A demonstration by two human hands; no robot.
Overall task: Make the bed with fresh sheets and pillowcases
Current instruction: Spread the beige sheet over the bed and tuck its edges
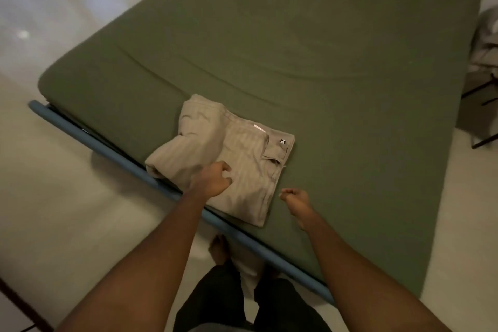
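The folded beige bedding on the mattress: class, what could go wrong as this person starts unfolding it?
1. The folded beige bedding lies right at the edge of the mattress, by the blue frame rail; a pull from the left hand, curled on it, might drag it onto the floor.
2. The right hand holds nothing, so unfolding one-handed may tangle the layers.

Forearms (pixel 167 245) bare, wrist to lower edge of view. Left hand (pixel 213 179) and right hand (pixel 295 201) bare too. Dark legwear (pixel 210 299) on both legs, near black, loose, softly creased; trousers or shorts, cannot tell. Sliver of grey top (pixel 215 329) at waist. Bare foot (pixel 218 248) below, toes showing.
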